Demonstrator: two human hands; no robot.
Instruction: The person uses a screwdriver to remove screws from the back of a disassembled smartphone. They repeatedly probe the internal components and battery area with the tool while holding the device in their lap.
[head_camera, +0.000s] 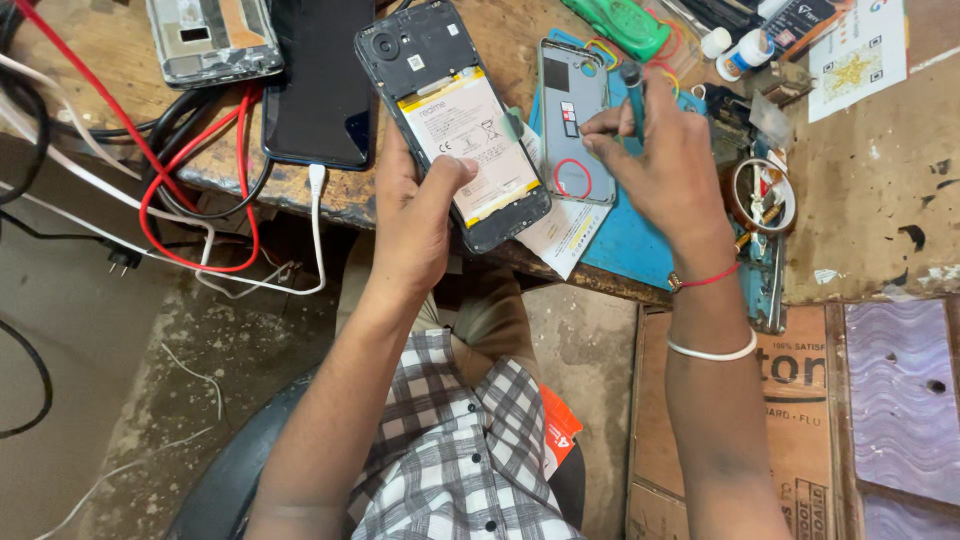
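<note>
- The opened smartphone (455, 125) lies face down in the left hand (420, 215), tilted above the front edge of the wooden workbench (880, 200); its back cover is off, so the pale battery (470, 140) and black frame show.
- The left hand cups the phone from below — thumb pressed across the lower part of the battery, fingers hidden behind the body.
- The right hand (665, 165) pinches a slim teal-handled screwdriver (633, 95) between thumb and fingertips, its shaft upright, just beside the phone's right edge.
- Under that hand lies the grey back cover (570, 115), inner side up, on a blue work mat (630, 240).
- A red thread and a white band circle the right wrist.
- Further left on the bench: a dark phone (320, 85) with a white cable (318, 230) plugged in, a bare phone frame (212, 38), and red and black wires (195, 190).
- At the right — a tape roll (760, 195), small white bottles (745, 52), and a green tool (615, 25) at the back.
</note>
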